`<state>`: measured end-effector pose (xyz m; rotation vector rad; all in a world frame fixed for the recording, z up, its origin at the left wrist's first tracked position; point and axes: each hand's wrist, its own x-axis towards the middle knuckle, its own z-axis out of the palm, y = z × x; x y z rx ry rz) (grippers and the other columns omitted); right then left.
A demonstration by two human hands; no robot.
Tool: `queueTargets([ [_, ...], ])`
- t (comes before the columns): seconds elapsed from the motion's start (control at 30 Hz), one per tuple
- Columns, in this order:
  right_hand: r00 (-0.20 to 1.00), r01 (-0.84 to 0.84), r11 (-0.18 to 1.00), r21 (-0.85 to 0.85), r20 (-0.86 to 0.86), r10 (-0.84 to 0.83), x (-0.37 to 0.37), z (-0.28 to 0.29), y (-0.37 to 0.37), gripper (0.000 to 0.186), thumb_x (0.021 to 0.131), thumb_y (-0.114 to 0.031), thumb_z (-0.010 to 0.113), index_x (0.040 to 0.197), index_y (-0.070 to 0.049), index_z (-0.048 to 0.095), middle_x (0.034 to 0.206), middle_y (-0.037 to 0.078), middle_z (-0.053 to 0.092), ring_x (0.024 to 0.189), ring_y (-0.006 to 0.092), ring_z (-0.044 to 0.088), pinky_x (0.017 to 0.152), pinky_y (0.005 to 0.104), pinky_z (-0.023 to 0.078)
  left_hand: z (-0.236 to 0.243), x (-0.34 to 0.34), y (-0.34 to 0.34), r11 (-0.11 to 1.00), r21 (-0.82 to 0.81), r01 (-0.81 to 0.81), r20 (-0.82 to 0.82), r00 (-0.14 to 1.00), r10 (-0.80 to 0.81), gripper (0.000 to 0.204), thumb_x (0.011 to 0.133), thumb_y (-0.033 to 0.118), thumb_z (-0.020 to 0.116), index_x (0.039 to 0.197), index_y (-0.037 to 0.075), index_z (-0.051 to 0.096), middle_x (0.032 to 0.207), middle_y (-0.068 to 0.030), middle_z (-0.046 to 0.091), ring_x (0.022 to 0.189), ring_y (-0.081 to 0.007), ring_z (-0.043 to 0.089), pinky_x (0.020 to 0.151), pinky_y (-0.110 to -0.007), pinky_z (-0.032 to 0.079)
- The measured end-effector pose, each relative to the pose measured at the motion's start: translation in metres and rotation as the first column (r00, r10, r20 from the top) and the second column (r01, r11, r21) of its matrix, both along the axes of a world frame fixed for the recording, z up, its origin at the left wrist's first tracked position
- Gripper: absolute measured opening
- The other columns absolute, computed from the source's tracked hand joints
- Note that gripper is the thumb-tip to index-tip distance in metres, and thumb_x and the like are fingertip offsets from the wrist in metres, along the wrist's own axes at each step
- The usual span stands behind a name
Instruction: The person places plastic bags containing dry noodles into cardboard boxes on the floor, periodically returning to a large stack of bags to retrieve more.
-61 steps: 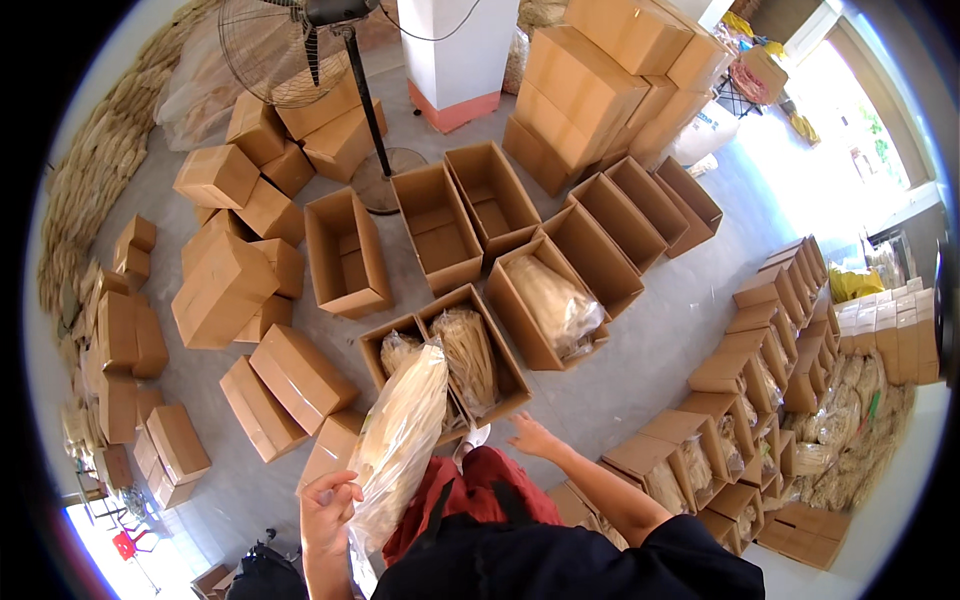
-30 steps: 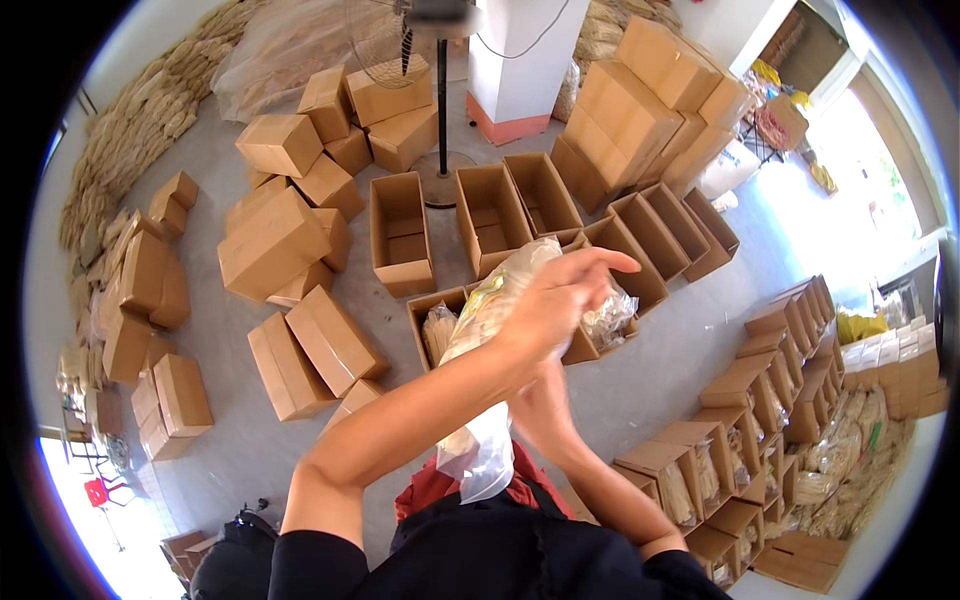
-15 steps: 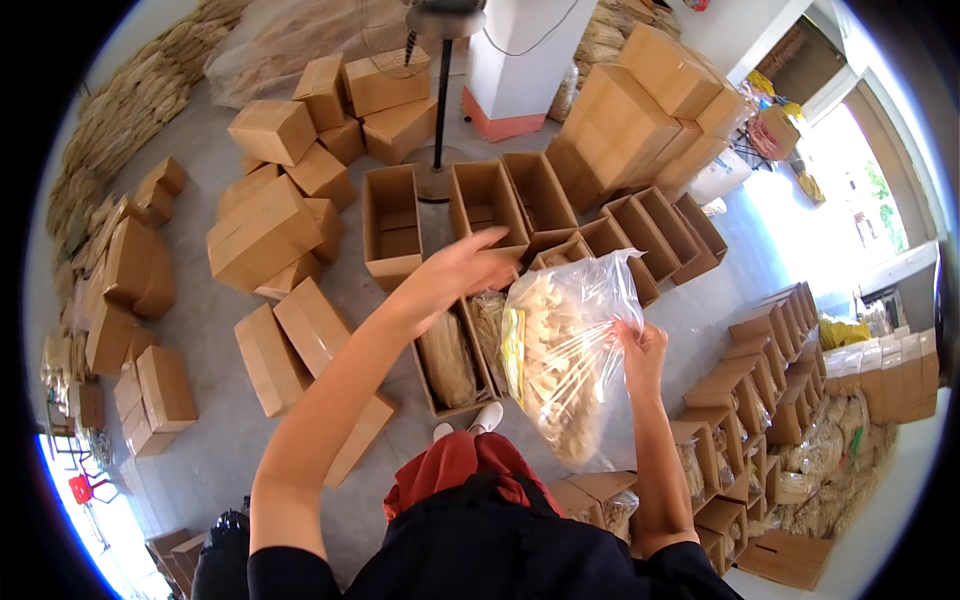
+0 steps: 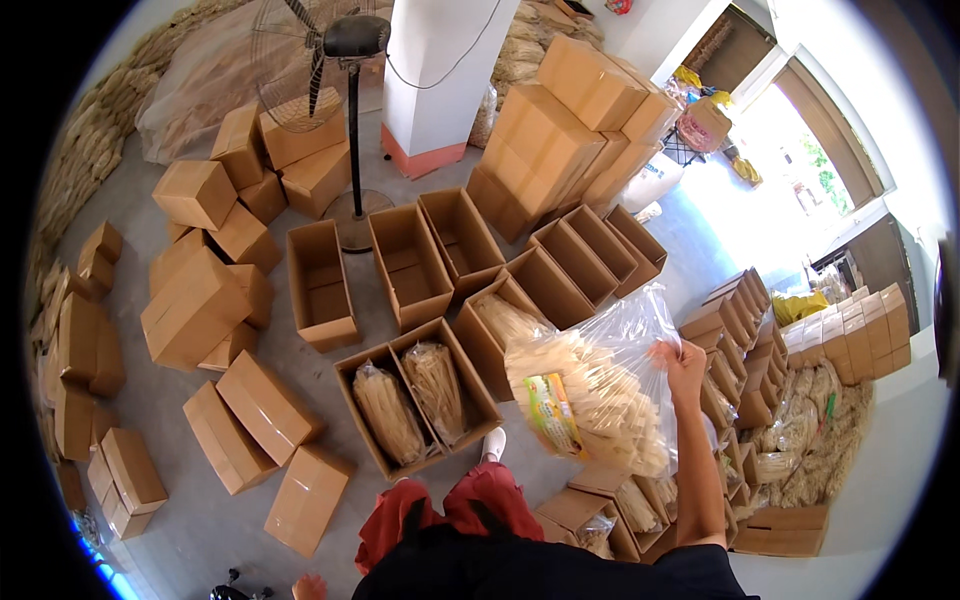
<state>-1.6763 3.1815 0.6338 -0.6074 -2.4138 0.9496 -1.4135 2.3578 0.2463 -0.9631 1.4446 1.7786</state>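
My right hand (image 4: 682,368) grips the gathered top of a clear plastic bag (image 4: 590,392) full of cream-coloured dried strips, with a yellow-green label on its side. The bag hangs tilted to the right of my legs, above open cartons. Only part of my left hand (image 4: 310,587) shows at the lower edge, fingers apart and nothing visible in it. In front of my feet, two open cartons stand side by side; the left carton (image 4: 345,380) holds a filled bag (image 4: 388,412), the right one another bag (image 4: 436,390). A further carton (image 4: 485,345) behind the hanging bag holds pale strips.
Several open cartons (image 4: 318,325) stand ahead, bare inside. Closed cartons (image 4: 235,420) lie to the left, and taller stacks (image 4: 535,130) rise by the white pillar (image 4: 430,80). A black pedestal fan (image 4: 355,130) stands far ahead. Rows of filled cartons (image 4: 735,350) line the right.
My left hand has dropped from beside the bag to the lower edge. The bag has swung right and turned its label toward me, still in my right hand. The view has shifted.
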Motion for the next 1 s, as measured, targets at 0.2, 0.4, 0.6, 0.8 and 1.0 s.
queueTargets([
  [0.2, 0.998, -0.055, 0.997, 0.058, -0.021, 0.056, -0.066, 0.007, 0.088, 0.013, 0.077, -0.006, 0.054, 0.073, 0.002, 0.064, 0.055, 0.003, 0.055, 0.051, 0.0064, 0.046, 0.048, 0.0227, 0.037, 0.034, -0.051, 0.107, 0.920, -0.049, -0.389, -0.049, 0.921, 0.387, 0.033, 0.082, 0.022, 0.050, 0.113, 0.011, 0.046, 0.104, -0.0112, 0.050, 0.082, -0.0265, 0.051, 0.070, -0.037, 0.044],
  [0.4, 0.987, -0.159, 0.987, -0.010, 0.004, 0.159, -0.139, -0.042, 0.159, 0.011, 0.076, -0.003, 0.054, 0.077, 0.004, 0.063, 0.062, 0.007, 0.062, 0.054, 0.0080, 0.051, 0.052, 0.0240, 0.041, 0.117, -0.129, 0.265, 0.868, -0.081, -0.491, 0.043, 0.868, 0.495, 0.042, 0.082, 0.017, 0.055, 0.120, 0.009, 0.040, 0.095, -0.0129, 0.055, 0.072, -0.0279, 0.056, 0.065, -0.038, 0.047],
  [0.6, 0.971, -0.240, 0.963, -0.127, -0.021, 0.239, -0.194, -0.127, 0.233, 0.010, 0.078, 0.000, 0.055, 0.081, 0.004, 0.065, 0.066, 0.003, 0.062, 0.060, 0.0070, 0.053, 0.055, 0.0222, 0.042, 0.123, -0.121, 0.335, 0.856, -0.046, -0.515, 0.025, 0.856, 0.517, 0.044, 0.085, 0.021, 0.050, 0.125, 0.008, 0.035, 0.110, -0.0143, 0.048, 0.088, -0.0319, 0.051, 0.076, -0.042, 0.043],
  [0.8, 0.975, -0.143, 0.989, -0.045, 0.168, 0.149, -0.200, -0.215, 0.300, 0.012, 0.071, -0.002, 0.060, 0.082, 0.000, 0.065, 0.072, 0.014, 0.064, 0.066, 0.0174, 0.061, 0.060, 0.0277, 0.045, 0.162, -0.097, 0.365, 0.867, 0.047, -0.496, -0.062, 0.865, 0.498, 0.045, 0.091, 0.026, 0.038, 0.131, 0.007, 0.030, 0.130, -0.0134, 0.039, 0.114, -0.0350, 0.041, 0.095, -0.047, 0.034],
  [1.0, 0.843, -0.104, 0.992, 0.069, 0.536, 0.052, -0.150, -0.317, 0.344, 0.028, 0.068, -0.009, 0.063, 0.097, -0.005, 0.063, 0.090, 0.019, 0.062, 0.091, 0.0301, 0.059, 0.079, 0.0355, 0.046, 0.159, -0.087, 0.379, 0.897, 0.008, -0.442, -0.047, 0.896, 0.442, 0.043, 0.091, 0.025, 0.039, 0.127, 0.003, 0.032, 0.125, -0.0189, 0.041, 0.114, -0.0365, 0.041, 0.096, -0.047, 0.034],
])
